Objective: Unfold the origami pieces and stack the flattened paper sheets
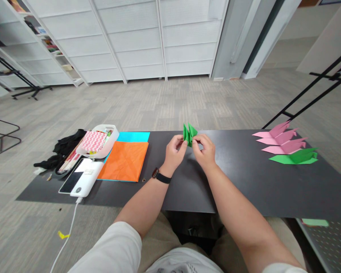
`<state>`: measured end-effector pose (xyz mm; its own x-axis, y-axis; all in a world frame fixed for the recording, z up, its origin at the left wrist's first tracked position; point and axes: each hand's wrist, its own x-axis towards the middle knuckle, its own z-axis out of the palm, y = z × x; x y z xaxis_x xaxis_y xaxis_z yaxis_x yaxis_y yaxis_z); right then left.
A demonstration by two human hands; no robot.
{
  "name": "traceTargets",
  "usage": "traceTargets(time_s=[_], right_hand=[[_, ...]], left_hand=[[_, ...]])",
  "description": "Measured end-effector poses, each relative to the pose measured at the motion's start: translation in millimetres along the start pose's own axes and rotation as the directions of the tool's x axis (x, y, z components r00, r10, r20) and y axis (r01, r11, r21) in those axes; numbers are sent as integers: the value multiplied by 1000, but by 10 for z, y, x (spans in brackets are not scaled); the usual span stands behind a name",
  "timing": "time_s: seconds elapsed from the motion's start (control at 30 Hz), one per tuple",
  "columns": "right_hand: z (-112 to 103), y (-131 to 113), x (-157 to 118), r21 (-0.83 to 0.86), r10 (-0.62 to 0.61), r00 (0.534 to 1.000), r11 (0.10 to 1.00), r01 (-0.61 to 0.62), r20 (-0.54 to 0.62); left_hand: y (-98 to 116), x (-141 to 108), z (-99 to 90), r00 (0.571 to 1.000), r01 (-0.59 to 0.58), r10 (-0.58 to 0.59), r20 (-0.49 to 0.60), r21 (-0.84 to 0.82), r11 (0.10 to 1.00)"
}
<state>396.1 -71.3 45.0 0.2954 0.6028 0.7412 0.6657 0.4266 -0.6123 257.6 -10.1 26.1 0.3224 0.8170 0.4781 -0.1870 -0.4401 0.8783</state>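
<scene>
Two hands pinch one small folded green paper figure above the middle of the bench; the figure is bright green, creased into narrow pointed flaps, two tips standing upward and fanning slightly apart; its lower part is hidden between the fingers.

The bench is a flat matte black bench, low and wide; on its left part lie a creased orange paper square on top of a cyan paper sheet, a white rounded plastic tray holding a pink-and-white zigzag patterned paper, a white power bank with a white cable running down to the floor, a dark-screened phone just beside it, and a crumpled black cloth at the far left edge; on the right part sit three folded pink paper figures in a row and one folded green paper figure with a long flat wing nearest the person; grey carpet floor, white perforated wall panels and black metal stand legs around.

The left hand, black wristband on the wrist, closes thumb and fingertips on the figure's left side; the right hand closes on its right side; the figure is between the two hands, touching both, held clear of the bench surface, tips pointing away from the person.
</scene>
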Motion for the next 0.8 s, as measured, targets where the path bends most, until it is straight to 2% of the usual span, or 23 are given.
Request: traceTargets(time_s=[0.17, 0.37, 0.5, 0.6, 0.7, 0.8], right_hand=[[13, 2, 2, 70, -45, 998, 997, 42, 53], [46, 33, -27, 60, 0, 997, 998, -4, 71], [31, 30, -26, 6, 27, 999, 1000, -27, 19], [16, 41, -6, -1, 37, 998, 999, -38, -51], [23, 90, 10, 113, 113, 993, 988, -108, -35], [51, 160, 6, 289, 237, 967, 923, -253, 90]], left_hand=[[72, -15, -14, 997, -73, 73, 0, 97, 993], [93, -6, -20, 999, -40, 44, -25, 138, 990], [100, 10, -45, 996, -28, 42, -73, 192, 981], [110, 20, -64, 996, -34, 51, -69, 233, 972], [113, 18, -74, 997, -52, 62, -36, 234, 971], [108, 12, -76, 998, -51, 56, -15, 215, 975]])
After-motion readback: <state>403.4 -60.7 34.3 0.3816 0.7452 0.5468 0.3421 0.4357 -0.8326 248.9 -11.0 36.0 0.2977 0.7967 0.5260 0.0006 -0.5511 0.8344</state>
